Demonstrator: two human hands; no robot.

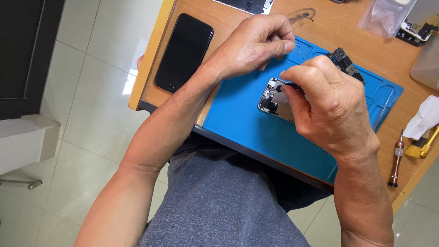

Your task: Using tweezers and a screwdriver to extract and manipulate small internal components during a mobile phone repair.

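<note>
From where I watch, my right hand (pixel 331 107) sits over the opened phone (pixel 274 98), its grip pinched around a thin black tool (pixel 287 86) whose tip meets the phone's upper end, at about nine o'clock from my knuckles; the hand covers most of the body, so only that end with its small metal parts shows. The phone lies flat on the blue work mat (pixel 247 123), which I judge keeps it from sliding and holds small parts within its raised edge and moulded trays. My left hand (pixel 254 45) hovers just beyond the phone at roughly eleven o'clock, fingers curled and thumb pressed to forefinger; whether something tiny sits in that pinch I cannot tell. A dark circuit board (pixel 345 64) rests on the mat at one o'clock from the right hand, set aside but near. A whole black phone (pixel 184 51) lies face up on the wooden tabletop (pixel 329 27) at the far left, off the mat. A copper-coloured screwdriver (pixel 396 160) lies at four o'clock near the tabletop's edge, beside a crumpled white tissue (pixel 423 119), within reach.
</note>
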